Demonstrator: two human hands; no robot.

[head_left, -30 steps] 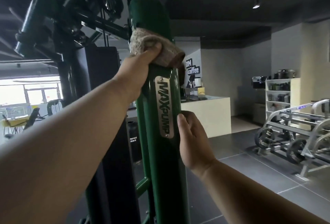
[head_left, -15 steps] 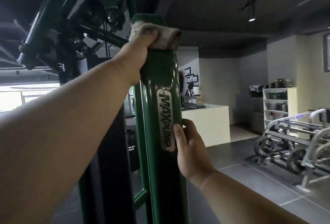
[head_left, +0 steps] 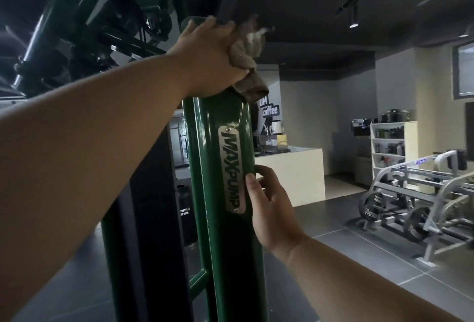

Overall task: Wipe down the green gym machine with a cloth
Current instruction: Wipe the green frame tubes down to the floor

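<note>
1. The left hand [head_left: 213, 57] has its fingers curled around a bunched grey-brown cloth [head_left: 250, 65], gripping it against the top of the green upright post [head_left: 220, 244] of the gym machine.
2. The cloth bulges out to the right of that hand, one fold hanging down just beside the post's upper right edge.
3. The right hand [head_left: 274, 216] rests on the right side of the same post, lower down, its fingers [head_left: 264, 171] loosely bent and the thumb lying along the edge of the metal MAXPUMP nameplate [head_left: 232, 170].
4. Both bare forearms reach up from the bottom of the view.
5. Dark green frame arms [head_left: 84, 21] of the machine spread up to the left.
6. Behind the post stands a white surface [head_left: 295, 175] under a coffee sign [head_left: 269, 110]; farther right are a white shelf unit [head_left: 392, 147] and a silver weight rack [head_left: 415, 198] on the grey tiled floor [head_left: 359, 265].
</note>
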